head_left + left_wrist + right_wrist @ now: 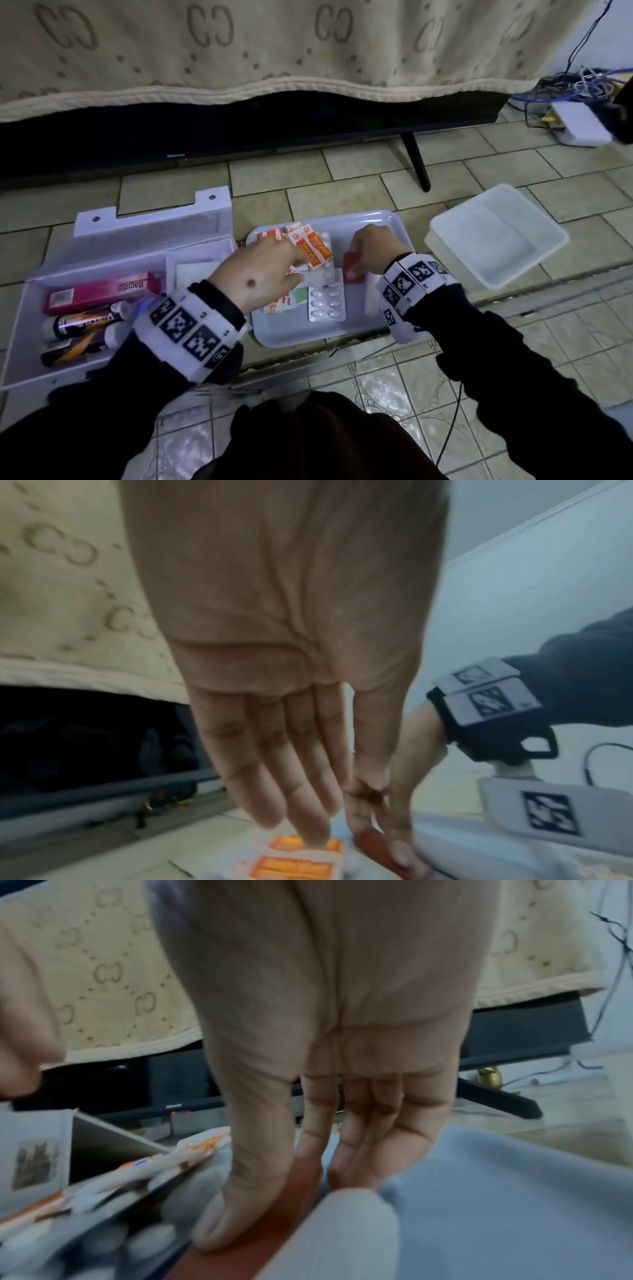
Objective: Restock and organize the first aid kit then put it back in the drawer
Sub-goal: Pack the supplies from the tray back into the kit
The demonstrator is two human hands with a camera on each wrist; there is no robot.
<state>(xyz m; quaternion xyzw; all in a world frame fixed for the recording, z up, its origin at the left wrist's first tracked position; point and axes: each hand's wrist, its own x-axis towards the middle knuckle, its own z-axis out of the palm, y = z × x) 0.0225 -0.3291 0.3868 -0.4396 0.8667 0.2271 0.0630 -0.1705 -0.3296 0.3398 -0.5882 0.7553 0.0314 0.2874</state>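
The white first aid kit (154,221) lies open on the tiled floor at the left, with a pink Bacidin box (99,291) and tubes (82,322) inside. Beside it a grey tray (308,337) carries orange plaster sachets (317,251), blister packs (327,303) and a red packet (352,274). My left hand (301,267) reaches over the tray and holds a bundle of sachets (294,867), which sits tilted up in the right wrist view (171,1161). My right hand (356,260) pinches the red packet (274,1231) between thumb and fingers.
A clear plastic container (496,236) sits to the right of the tray. A television (239,130) under a beige blanket (274,51) stands behind, its stand leg (416,161) near the tray. Cables and a white box (579,126) lie at the far right.
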